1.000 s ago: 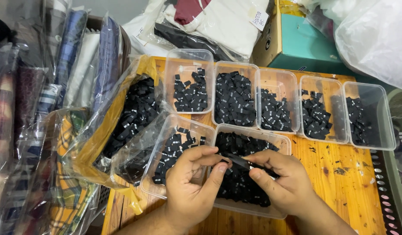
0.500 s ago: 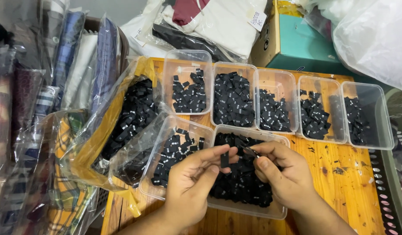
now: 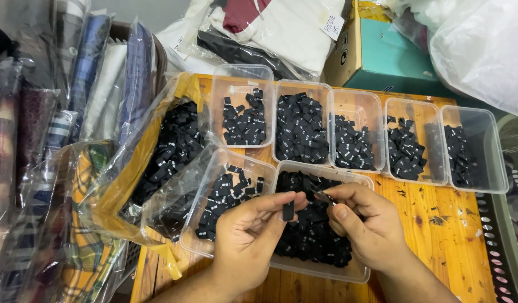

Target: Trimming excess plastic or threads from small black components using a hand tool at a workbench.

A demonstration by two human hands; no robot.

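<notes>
Both hands work above a clear, thin-walled rectangular plastic tub (image 3: 360,274) heaped with small black woven labels. The left hand (image 3: 247,238) pinches one flat rectangular black label (image 3: 288,211) upright between thumb and forefinger, over the tub. The right hand (image 3: 366,227) is closed on a small dark tool (image 3: 325,197), its tip near the label. Similar tubs (image 3: 301,90) line the scuffed orange wooden table (image 3: 438,224); crinkled clear bags (image 3: 130,168) lie left.
</notes>
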